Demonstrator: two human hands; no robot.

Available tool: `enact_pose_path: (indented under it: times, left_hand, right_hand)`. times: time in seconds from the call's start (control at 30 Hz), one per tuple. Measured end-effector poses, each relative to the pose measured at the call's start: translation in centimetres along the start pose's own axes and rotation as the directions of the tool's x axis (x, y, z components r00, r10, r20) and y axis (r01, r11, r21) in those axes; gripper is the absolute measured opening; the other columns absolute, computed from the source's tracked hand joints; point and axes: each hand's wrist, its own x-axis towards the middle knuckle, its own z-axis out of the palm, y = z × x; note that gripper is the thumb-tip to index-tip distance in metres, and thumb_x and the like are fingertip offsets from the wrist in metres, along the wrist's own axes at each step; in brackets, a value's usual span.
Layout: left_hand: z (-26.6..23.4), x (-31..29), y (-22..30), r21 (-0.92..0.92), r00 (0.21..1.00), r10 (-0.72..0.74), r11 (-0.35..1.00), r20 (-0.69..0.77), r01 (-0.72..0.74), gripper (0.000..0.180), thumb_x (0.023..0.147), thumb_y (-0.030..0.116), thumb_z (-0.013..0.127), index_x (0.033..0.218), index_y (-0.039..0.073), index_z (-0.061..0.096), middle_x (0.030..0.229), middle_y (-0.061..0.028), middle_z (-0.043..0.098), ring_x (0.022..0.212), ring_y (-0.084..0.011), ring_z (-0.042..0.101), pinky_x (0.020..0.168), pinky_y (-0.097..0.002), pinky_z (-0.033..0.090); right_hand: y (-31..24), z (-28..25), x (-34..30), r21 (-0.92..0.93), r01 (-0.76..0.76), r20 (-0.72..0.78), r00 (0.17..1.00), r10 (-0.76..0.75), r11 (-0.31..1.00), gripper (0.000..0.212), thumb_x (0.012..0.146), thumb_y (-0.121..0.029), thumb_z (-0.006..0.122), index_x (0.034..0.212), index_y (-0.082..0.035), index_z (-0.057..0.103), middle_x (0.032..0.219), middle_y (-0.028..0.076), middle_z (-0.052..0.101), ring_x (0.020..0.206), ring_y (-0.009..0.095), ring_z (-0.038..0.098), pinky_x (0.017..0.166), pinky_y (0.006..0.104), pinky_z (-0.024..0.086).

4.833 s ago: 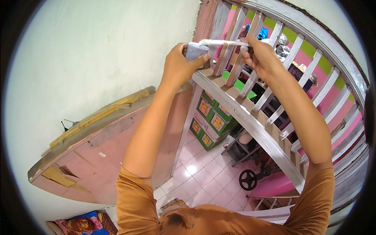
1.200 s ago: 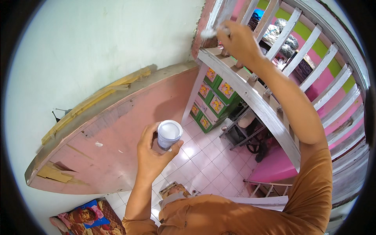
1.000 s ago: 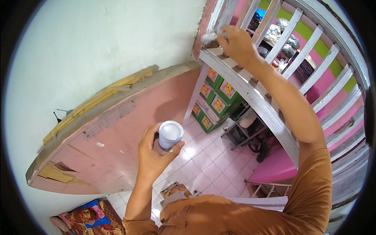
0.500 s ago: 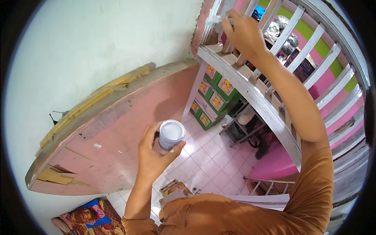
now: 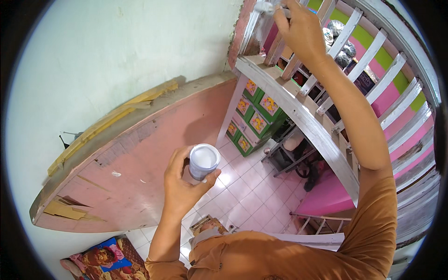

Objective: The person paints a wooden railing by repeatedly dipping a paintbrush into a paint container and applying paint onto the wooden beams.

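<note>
My left hand point(image 5: 181, 179) is wrapped round a small can of white paint point(image 5: 204, 162), its open top facing up. My right arm reaches up along the slatted wooden railing point(image 5: 298, 108). At the top of the view, my right hand point(image 5: 304, 33) grips a paintbrush point(image 5: 265, 7), whose white-coated bristles point left toward the corner post point(image 5: 255, 31). Whether the bristles touch the post, I cannot tell. White paint covers much of the railing, while the post and several slats beside it show bare brown patches.
A pale wall point(image 5: 126, 51) rises on the left above a pink panel point(image 5: 154, 154) with yellow wood strips point(image 5: 116, 113) along its ledge. Far below are a tiled floor point(image 5: 238, 186), a green drawer cabinet point(image 5: 255, 119), a ladder point(image 5: 322, 221) and a patterned mattress point(image 5: 105, 261).
My right hand has moved up and slightly right with the paintbrush. My left hand and the paint can are almost still.
</note>
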Motion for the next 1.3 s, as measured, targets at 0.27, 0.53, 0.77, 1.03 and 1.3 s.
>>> enact_pose_path:
  times: [0.27, 0.53, 0.77, 1.03, 1.3]
  left_hand:
    - [-0.1, -0.2, -0.1, 0.010, 1.000, 0.016, 1.000, -0.001, -0.016, 0.057, 0.073, 0.001, 0.088, 0.124, 0.001, 0.062, 0.117, -0.0084, 0.062, 0.113, -0.0208, 0.064, 0.102, -0.0358, 0.049]
    - [0.1, -0.4, 0.5, 0.032, 1.000, -0.006, 0.999, 0.012, 0.005, 0.054, 0.073, 0.001, 0.088, 0.121, 0.000, 0.063, 0.114, -0.0084, 0.063, 0.111, -0.0201, 0.064, 0.101, -0.0353, 0.050]
    - [-0.1, -0.7, 0.3, 0.057, 1.000, -0.004, 0.998, 0.007, 0.004, 0.053, 0.074, 0.003, 0.088, 0.120, 0.000, 0.063, 0.112, -0.0079, 0.064, 0.108, -0.0198, 0.065, 0.099, -0.0344, 0.050]
    - [0.8, -0.5, 0.0, 0.038, 0.999, 0.033, 0.999, -0.003, -0.032, 0.053, 0.073, 0.007, 0.089, 0.119, 0.000, 0.063, 0.110, -0.0102, 0.064, 0.104, -0.0218, 0.066, 0.095, -0.0352, 0.052]
    - [0.4, -0.7, -0.1, 0.064, 0.999, 0.034, 0.997, -0.022, -0.033, 0.053, 0.070, 0.009, 0.089, 0.116, 0.000, 0.065, 0.107, -0.0117, 0.064, 0.098, -0.0228, 0.067, 0.088, -0.0353, 0.054]
  right_hand:
    - [0.3, 3.8, -5.0, -0.131, 0.237, 0.194, 0.958, -0.210, 0.963, 0.021, 0.098, -0.021, 0.060, 0.108, -0.002, 0.064, 0.093, 0.022, 0.068, 0.081, 0.042, 0.068, 0.074, 0.0482, 0.055]
    - [2.0, 1.2, -0.6, -0.068, 0.142, -0.154, 0.976, -0.151, 0.988, 0.021, 0.098, -0.019, 0.063, 0.110, -0.002, 0.066, 0.095, 0.021, 0.070, 0.088, 0.042, 0.068, 0.078, 0.0476, 0.055]
    - [0.0, 3.0, -4.0, 0.004, 0.117, 0.159, 0.980, -0.116, 0.993, 0.022, 0.099, -0.022, 0.062, 0.107, -0.001, 0.064, 0.097, 0.021, 0.071, 0.084, 0.043, 0.068, 0.077, 0.0495, 0.055]
    - [2.7, -2.1, 3.8, -0.100, 0.063, -0.184, 0.980, -0.081, 0.993, 0.025, 0.099, -0.023, 0.053, 0.102, 0.000, 0.064, 0.096, 0.026, 0.068, 0.092, 0.046, 0.066, 0.082, 0.0536, 0.053]
    - [2.1, -0.4, -0.2, 0.054, -0.112, -0.134, 0.984, 0.118, 0.992, 0.032, 0.097, -0.026, 0.059, 0.111, 0.001, 0.068, 0.092, 0.027, 0.070, 0.087, 0.045, 0.068, 0.081, 0.0491, 0.053]
